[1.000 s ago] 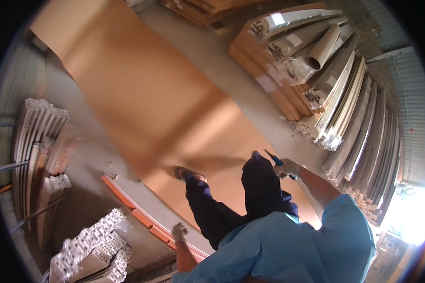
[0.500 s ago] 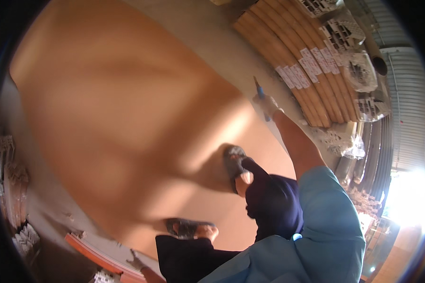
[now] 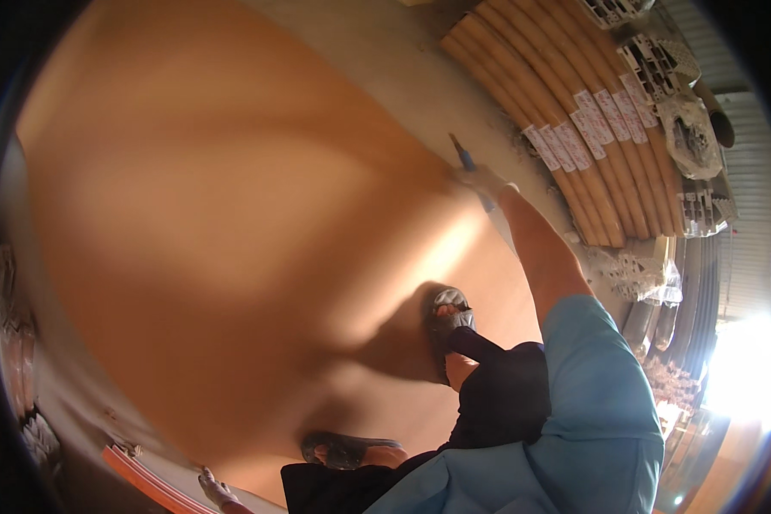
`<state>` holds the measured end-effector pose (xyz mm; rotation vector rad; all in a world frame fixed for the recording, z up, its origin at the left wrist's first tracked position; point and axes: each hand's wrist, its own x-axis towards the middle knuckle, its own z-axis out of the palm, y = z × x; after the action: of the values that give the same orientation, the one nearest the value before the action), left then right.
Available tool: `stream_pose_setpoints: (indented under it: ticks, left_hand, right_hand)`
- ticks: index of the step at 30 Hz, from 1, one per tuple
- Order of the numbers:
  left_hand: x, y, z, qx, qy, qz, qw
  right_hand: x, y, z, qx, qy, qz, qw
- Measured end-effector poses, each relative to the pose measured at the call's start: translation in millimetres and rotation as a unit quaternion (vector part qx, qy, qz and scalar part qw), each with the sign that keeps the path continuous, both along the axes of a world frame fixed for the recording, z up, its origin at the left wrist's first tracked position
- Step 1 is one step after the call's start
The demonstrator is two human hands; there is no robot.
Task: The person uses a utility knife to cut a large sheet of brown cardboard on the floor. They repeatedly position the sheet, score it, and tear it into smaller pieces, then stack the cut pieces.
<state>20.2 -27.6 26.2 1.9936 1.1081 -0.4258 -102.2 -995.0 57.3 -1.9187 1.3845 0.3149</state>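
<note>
- One blue-handled tool (image 3: 466, 160) is held at the right edge of a large brown sheet (image 3: 188, 197), its handle enclosed by the fingers of the right hand (image 3: 488, 182).
- The left hand (image 3: 218, 491) is seen near the sheet's lower left edge; whether its fingers are pressed together cannot be told.
- Two dark sandals (image 3: 344, 451) are planted on the sheet.
- Long brown bundles (image 3: 522, 77) are stacked beyond its right edge.

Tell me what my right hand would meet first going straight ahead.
Nothing visible: your right hand, gripping the blue tool, has a free-looking way along the edge of the brown sheet, though depth is unclear.
</note>
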Motion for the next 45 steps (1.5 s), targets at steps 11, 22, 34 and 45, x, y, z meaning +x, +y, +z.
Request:
stream_pose_setpoints:
  ticks: [11,22,34,45]
  left_hand:
    - [-6,7,-18,0.088,-0.014,-0.105,0.991]
    - [-11,-10,-18,0.18,-0.005,-0.168,0.969]
    - [-14,-17,-13,0.189,0.009,-0.187,0.964]
    - [-16,-26,-9,0.171,-0.014,-0.145,0.975]
  right_hand:
    - [-2,2,19,-0.003,0.05,-0.018,0.999]
    - [-49,-16,-40,-0.012,-0.162,-0.183,0.97]
    - [-19,2,-19,-0.041,-0.16,-0.112,0.98]
    - [12,36,40,-0.205,-0.069,-0.028,0.976]
